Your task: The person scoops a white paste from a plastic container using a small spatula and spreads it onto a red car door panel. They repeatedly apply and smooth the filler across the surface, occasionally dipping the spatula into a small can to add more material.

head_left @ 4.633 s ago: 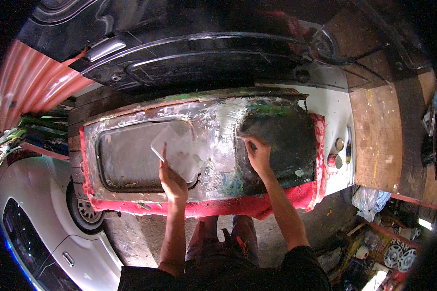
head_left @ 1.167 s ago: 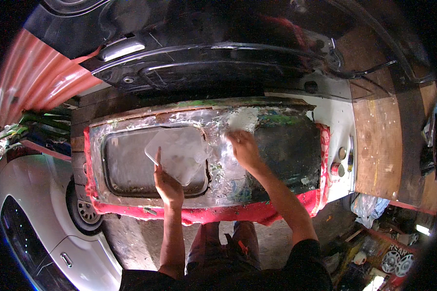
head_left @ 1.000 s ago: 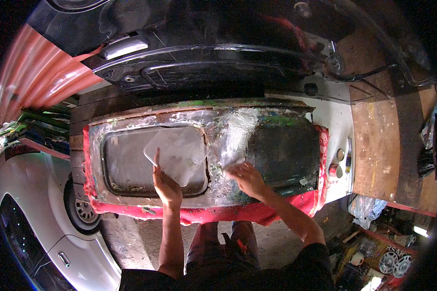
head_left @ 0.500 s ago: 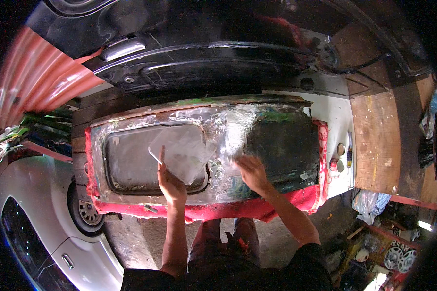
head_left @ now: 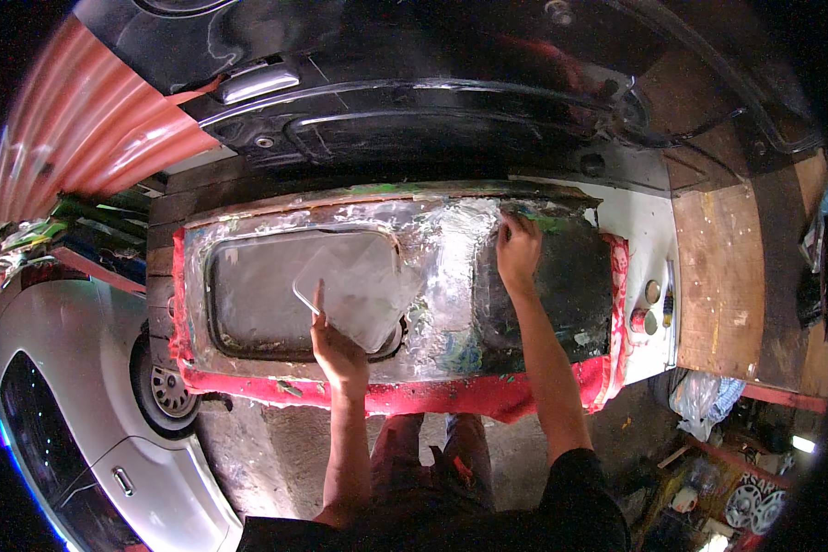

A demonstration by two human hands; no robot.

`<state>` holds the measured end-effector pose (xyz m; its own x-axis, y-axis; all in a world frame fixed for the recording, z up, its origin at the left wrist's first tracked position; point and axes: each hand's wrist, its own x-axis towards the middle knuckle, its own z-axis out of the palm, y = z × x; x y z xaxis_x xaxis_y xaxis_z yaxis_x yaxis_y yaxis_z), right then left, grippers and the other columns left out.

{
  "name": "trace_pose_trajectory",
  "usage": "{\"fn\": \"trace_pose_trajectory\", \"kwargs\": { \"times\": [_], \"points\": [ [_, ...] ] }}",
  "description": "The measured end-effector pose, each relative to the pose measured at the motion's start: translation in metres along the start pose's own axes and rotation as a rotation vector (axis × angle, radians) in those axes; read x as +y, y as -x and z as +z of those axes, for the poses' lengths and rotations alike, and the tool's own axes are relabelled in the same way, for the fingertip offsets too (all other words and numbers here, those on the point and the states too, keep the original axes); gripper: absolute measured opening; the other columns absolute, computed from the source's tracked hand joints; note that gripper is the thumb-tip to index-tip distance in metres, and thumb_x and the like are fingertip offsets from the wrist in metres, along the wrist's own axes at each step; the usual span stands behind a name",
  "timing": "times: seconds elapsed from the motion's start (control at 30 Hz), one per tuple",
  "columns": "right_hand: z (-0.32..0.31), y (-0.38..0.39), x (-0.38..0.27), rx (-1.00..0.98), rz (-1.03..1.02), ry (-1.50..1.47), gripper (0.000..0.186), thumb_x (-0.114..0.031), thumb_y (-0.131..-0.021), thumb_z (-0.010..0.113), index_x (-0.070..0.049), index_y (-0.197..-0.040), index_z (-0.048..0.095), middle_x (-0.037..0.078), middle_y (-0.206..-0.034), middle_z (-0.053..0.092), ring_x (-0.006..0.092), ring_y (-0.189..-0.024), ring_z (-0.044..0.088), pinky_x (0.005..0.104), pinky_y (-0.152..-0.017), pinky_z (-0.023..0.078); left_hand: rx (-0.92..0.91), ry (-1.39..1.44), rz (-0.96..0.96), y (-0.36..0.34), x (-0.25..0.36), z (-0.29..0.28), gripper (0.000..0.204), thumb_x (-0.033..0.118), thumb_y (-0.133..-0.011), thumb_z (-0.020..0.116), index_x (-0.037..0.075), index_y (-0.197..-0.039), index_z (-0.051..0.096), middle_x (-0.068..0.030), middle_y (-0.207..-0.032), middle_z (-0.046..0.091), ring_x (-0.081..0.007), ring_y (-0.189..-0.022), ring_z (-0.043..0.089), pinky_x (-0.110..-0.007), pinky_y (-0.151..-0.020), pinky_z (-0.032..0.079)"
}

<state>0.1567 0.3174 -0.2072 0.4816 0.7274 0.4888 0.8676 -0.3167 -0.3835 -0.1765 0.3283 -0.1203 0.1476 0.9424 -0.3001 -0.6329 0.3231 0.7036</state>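
My left hand [head_left: 340, 357] grips a flat, see-through plastic sheet [head_left: 351, 283] by its near left edge, one finger stretched along it. The sheet hangs over the left recess of a worn, paint-smeared panel [head_left: 285, 370]. At the panel's far middle, my right hand [head_left: 519, 250] is closed, its fingertips pinched down at the right edge of a smeared white paste patch [head_left: 460, 244]. Whatever those fingers hold is too small or hidden to make out. A dark recess [head_left: 547, 304] of the panel lies under my right forearm.
Red cloth [head_left: 414, 396] lies beneath the panel. On the white surface to the right stand a small red tin [head_left: 642, 320] and a round lid [head_left: 652, 292]. A black vehicle body [head_left: 386, 120] rises behind; a silver car [head_left: 92, 368] is at left.
My right hand has moved away from me and to the right, from the near part of the paste patch to its far edge. My left hand keeps the plastic sheet over the left recess.
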Motion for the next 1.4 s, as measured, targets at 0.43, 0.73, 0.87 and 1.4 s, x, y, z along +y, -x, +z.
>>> {"fn": "trace_pose_trajectory", "kwargs": {
  "times": [0.43,0.73,0.87,1.4],
  "points": [
    [-0.053,0.115,-0.043,-0.532,-0.570,-0.250,0.031,-0.008,-0.087,0.069,-0.010,-0.118,0.069,0.008,-0.110,0.070,0.0298,-0.103,0.064,0.0488,-0.093,0.049,0.041,0.018,0.041,0.003,0.002,-0.009,0.065,0.039,-0.100,0.043,0.013,-0.158,0.036,-0.0172,-0.144,0.052,-0.0327,-0.126,0.057,-0.047,-0.110,0.043],
    [-0.024,-0.004,-0.005,-0.148,-0.175,-0.206,0.030,0.001,-0.085,0.069,-0.007,-0.114,0.073,0.013,-0.110,0.070,0.0329,-0.097,0.066,0.0412,-0.084,0.055,0.068,0.018,0.100,0.028,-0.010,-0.004,0.062,0.037,-0.100,0.044,0.011,-0.156,0.039,-0.0170,-0.142,0.054,-0.0315,-0.124,0.058,-0.045,-0.110,0.044],
    [0.013,-0.006,-0.007,-0.130,-0.272,-0.149,0.027,0.001,-0.083,0.069,-0.004,-0.110,0.073,0.012,-0.111,0.070,0.0329,-0.102,0.065,0.0445,-0.089,0.053,0.163,-0.069,0.165,0.040,-0.028,-0.005,0.060,0.038,-0.100,0.044,0.012,-0.155,0.043,-0.0184,-0.136,0.058,-0.0328,-0.123,0.059,-0.047,-0.110,0.045],
    [-0.031,0.007,0.010,-0.392,-0.447,-0.472,0.032,0.000,-0.080,0.070,-0.008,-0.111,0.073,0.014,-0.108,0.069,0.0345,-0.099,0.065,0.0459,-0.087,0.052,0.235,-0.004,0.198,0.084,-0.057,0.015,0.066,0.042,-0.097,0.049,0.014,-0.155,0.041,-0.0166,-0.136,0.057,-0.0322,-0.122,0.058,-0.047,-0.108,0.045]
  ]
}}
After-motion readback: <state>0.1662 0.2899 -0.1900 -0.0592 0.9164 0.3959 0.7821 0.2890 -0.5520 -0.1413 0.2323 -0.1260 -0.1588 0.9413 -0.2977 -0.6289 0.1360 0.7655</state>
